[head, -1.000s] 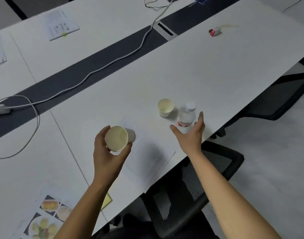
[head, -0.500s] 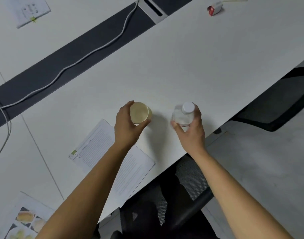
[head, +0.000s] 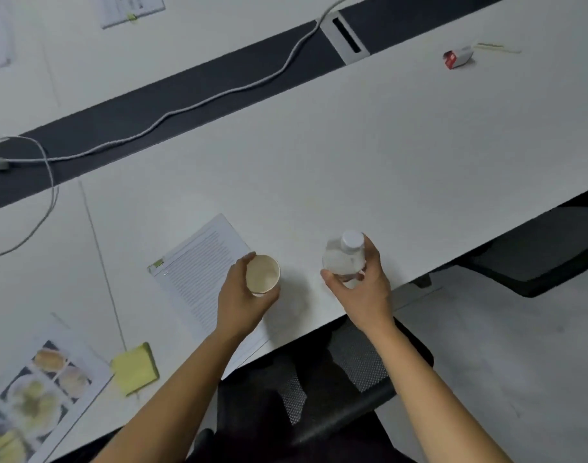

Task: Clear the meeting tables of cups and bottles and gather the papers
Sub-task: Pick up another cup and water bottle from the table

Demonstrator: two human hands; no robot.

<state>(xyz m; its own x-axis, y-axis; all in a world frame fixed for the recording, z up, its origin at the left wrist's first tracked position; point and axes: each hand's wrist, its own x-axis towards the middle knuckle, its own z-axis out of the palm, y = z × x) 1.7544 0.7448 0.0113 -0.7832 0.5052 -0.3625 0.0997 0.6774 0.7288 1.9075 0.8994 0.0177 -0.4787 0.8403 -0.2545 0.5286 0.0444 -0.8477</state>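
My left hand grips a cream paper cup by its side, mouth facing up, near the front edge of the white table. Whether a second cup sits under it I cannot tell. To the right, my right hand is wrapped round a clear bottle with a white cap, which tilts a little. A printed sheet lies beside and partly under my left hand. A photo sheet lies at the front left.
A yellow sticky pad lies by the photo sheet. Across the dark cable strip with a white cable lie more papers. A small red and white box sits far right. Black chairs stand along the table's edge.
My left hand carried its cup right to where a second cup stood by the bottle; only one cup shows now. My right hand closed round the bottle.
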